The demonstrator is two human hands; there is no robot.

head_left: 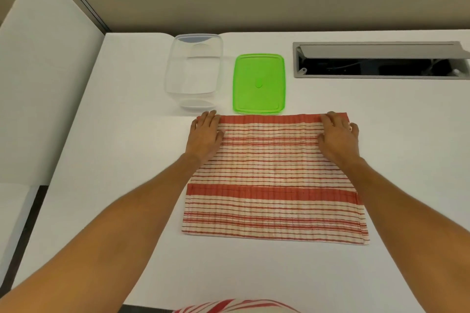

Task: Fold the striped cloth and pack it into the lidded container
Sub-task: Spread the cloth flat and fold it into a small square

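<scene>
While the clear container [193, 71] sits empty beside its green lid [258, 83], the left hand [205, 136] and right hand [337, 134] press flat, fingers together, on the far corners of the partly folded striped cloth [273, 180], packing not yet begun.

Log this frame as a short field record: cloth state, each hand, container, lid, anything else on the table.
cloth: striped cloth lying flat on the white table, one fold edge visible across its near part
left hand: left hand palm down on the far left corner
right hand: right hand palm down on the far right corner
container: clear container open, empty, beyond the cloth
lid: green lid flat on the table, right of the container
other: open cable hatch at far right
</scene>
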